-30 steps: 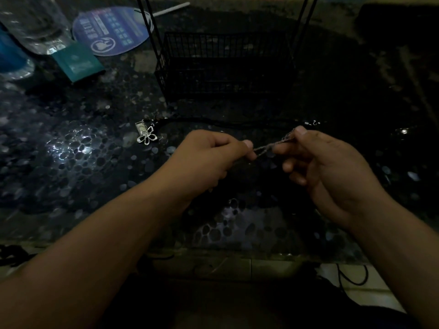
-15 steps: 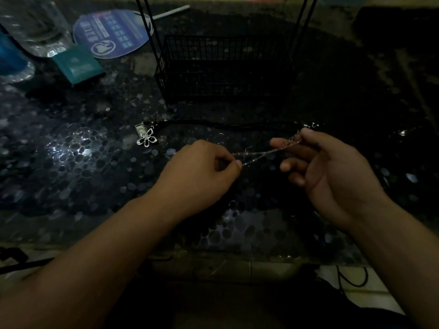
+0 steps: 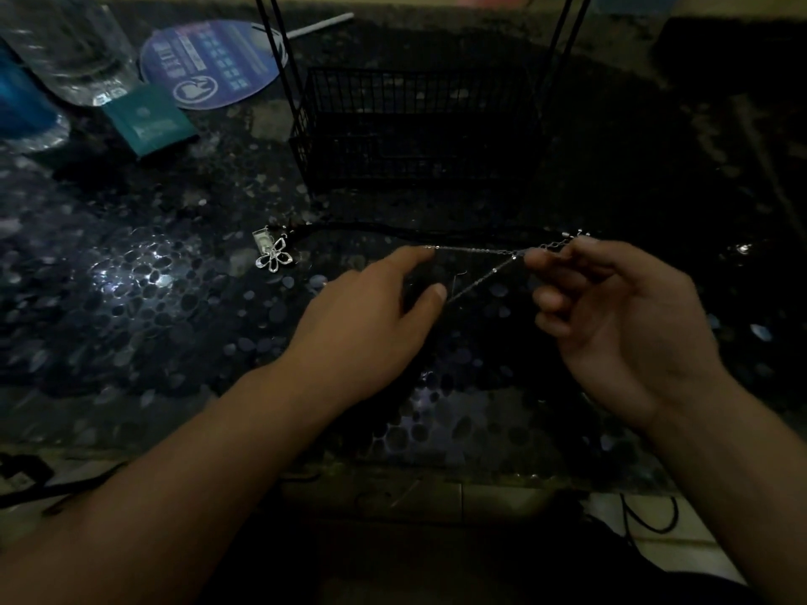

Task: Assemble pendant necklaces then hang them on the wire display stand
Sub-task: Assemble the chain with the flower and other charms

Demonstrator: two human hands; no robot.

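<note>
1. A thin silver chain [image 3: 478,251] is held stretched between both hands above the dark pebble-patterned table [image 3: 131,307].
2. The chain is pinched by the right hand [image 3: 611,316] between thumb and forefinger; the other fingers are curled loosely.
3. The left hand [image 3: 371,325] is spread, with the forefinger and thumb apart; 2 strands of the chain run from the right hand's pinch to these 2 fingertips. Whether they are hooked round or merely touched cannot be told.
4. A flower-shaped pendant [image 3: 274,256] lies on the table, left of the hands, at the end of a black cord [image 3: 415,232].
5. The black wire display stand [image 3: 415,120] is set behind the cord, with its basket on the table.
6. At the far left, a teal box [image 3: 150,122], a round printed fan [image 3: 214,63] and a clear bottle [image 3: 74,50] are seen.
</note>
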